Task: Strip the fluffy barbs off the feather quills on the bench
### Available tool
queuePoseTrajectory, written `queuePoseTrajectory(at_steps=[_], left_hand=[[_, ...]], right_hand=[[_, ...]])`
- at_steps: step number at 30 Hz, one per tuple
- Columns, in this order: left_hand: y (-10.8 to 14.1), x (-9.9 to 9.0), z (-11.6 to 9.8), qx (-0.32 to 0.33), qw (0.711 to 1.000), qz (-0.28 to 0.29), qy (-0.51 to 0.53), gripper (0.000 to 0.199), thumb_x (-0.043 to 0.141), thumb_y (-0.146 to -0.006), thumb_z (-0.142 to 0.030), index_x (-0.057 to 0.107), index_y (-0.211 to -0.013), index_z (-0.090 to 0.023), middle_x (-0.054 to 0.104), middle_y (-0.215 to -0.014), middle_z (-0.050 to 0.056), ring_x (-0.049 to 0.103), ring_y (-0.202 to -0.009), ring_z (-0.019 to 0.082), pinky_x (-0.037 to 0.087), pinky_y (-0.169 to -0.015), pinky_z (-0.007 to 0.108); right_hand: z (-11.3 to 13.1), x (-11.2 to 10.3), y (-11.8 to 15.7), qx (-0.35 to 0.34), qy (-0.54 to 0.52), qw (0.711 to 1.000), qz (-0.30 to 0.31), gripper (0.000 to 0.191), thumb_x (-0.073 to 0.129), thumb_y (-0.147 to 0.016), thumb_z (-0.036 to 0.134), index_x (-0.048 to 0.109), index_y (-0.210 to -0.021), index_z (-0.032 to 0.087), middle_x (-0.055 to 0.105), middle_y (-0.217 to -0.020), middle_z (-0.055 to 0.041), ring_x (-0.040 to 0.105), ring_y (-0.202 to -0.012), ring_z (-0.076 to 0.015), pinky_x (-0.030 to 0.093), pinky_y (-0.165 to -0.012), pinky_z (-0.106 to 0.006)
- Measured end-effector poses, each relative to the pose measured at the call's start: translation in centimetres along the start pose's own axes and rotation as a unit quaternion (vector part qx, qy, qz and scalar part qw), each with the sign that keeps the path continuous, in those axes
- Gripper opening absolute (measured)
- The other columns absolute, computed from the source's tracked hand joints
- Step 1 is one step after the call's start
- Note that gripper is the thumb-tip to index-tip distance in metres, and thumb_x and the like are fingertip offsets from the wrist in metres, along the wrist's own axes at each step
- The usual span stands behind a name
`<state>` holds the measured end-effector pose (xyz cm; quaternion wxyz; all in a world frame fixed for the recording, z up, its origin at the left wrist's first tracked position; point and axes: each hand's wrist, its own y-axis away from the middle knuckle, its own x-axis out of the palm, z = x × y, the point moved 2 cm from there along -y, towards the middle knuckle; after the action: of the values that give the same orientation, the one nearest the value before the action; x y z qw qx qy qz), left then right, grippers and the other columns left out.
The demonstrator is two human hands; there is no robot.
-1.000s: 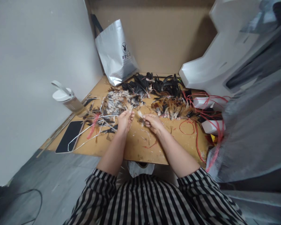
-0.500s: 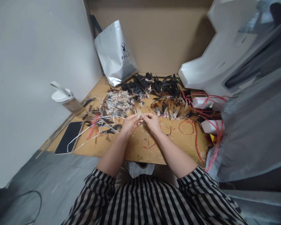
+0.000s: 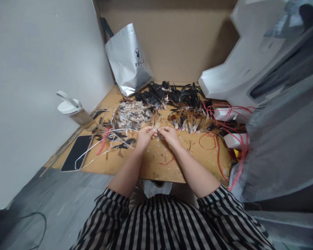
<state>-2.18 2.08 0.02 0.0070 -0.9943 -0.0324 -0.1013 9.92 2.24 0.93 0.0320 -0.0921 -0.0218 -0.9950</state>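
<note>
My left hand and my right hand meet fingertip to fingertip over the front middle of the wooden table. Both pinch a small tuft of light brown feathers, which points away from me. Just beyond my left hand lies a heap of pale, fluffy feathers. Brown feather bunches lie in a row to the right of my right hand. Black feather bunches are spread along the back.
A silver bag stands at the back left. At the left are a lidded bottle, a phone and white strips. Red cords and white blocks lie at the right, beside grey fabric.
My left hand has shifted slightly, and its fingers have changed position on the feather tuft. The tuft appears a little more upright and spread. My right hand has barely moved.
</note>
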Motion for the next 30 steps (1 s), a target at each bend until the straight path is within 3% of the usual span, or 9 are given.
queuePoseTrajectory(at_steps=[3, 8, 12, 19, 30], left_hand=[[0.07, 0.13, -0.13, 0.013, 1.0, 0.002, -0.023, 0.017, 0.066, -0.062, -0.028, 0.061, -0.067, -0.012, 0.06, -0.055, 0.001, 0.051, -0.047, 0.007, 0.037, -0.045, 0.018], [0.25, 0.31, -0.15, 0.002, 1.0, 0.022, -0.02, 0.018, 0.066, -0.062, -0.029, 0.062, -0.067, -0.012, 0.061, -0.057, 0.002, 0.051, -0.047, 0.007, 0.038, -0.046, 0.018], [0.39, 0.25, -0.02, -0.047, 0.998, 0.042, 0.032, 0.02, 0.067, -0.063, -0.03, 0.063, -0.069, -0.011, 0.062, -0.061, 0.004, 0.052, -0.048, 0.006, 0.038, -0.046, 0.017], [0.82, 0.39, -0.07, -0.107, 0.986, 0.075, 0.107, 0.022, 0.07, -0.061, -0.027, 0.063, -0.074, -0.01, 0.064, -0.07, 0.005, 0.055, -0.054, 0.005, 0.041, -0.048, 0.014], [0.57, 0.5, -0.15, -0.075, 0.993, 0.086, 0.034, 0.019, 0.068, -0.061, -0.029, 0.062, -0.066, -0.011, 0.061, -0.058, 0.003, 0.051, -0.047, 0.006, 0.037, -0.045, 0.017]], right_hand=[[0.12, -0.14, 0.04, 0.028, -0.004, 1.0, -0.001, 0.027, 0.065, -0.059, 0.039, 0.054, -0.055, 0.015, 0.045, -0.041, 0.0048, 0.031, -0.036, -0.0045, 0.019, -0.037, -0.019], [-0.09, -0.28, -0.16, 0.053, -0.049, 0.997, 0.011, 0.028, 0.068, -0.056, 0.038, 0.052, -0.056, 0.016, 0.043, -0.041, 0.0059, 0.03, -0.037, -0.0041, 0.019, -0.038, -0.019], [0.08, -0.17, 0.01, 0.04, -0.071, 0.996, 0.023, 0.027, 0.068, -0.057, 0.038, 0.052, -0.06, 0.016, 0.043, -0.041, 0.0063, 0.031, -0.037, -0.0044, 0.021, -0.039, -0.019], [0.34, 0.03, 0.32, 0.0, -0.069, 0.998, -0.009, 0.028, 0.068, -0.057, 0.039, 0.052, -0.064, 0.018, 0.048, -0.046, 0.0065, 0.035, -0.039, -0.0052, 0.025, -0.041, -0.019], [0.47, 0.13, 0.44, -0.006, -0.033, 0.999, -0.019, 0.028, 0.067, -0.056, 0.041, 0.055, -0.065, 0.017, 0.05, -0.047, 0.005, 0.039, -0.042, -0.0064, 0.03, -0.043, -0.02]])
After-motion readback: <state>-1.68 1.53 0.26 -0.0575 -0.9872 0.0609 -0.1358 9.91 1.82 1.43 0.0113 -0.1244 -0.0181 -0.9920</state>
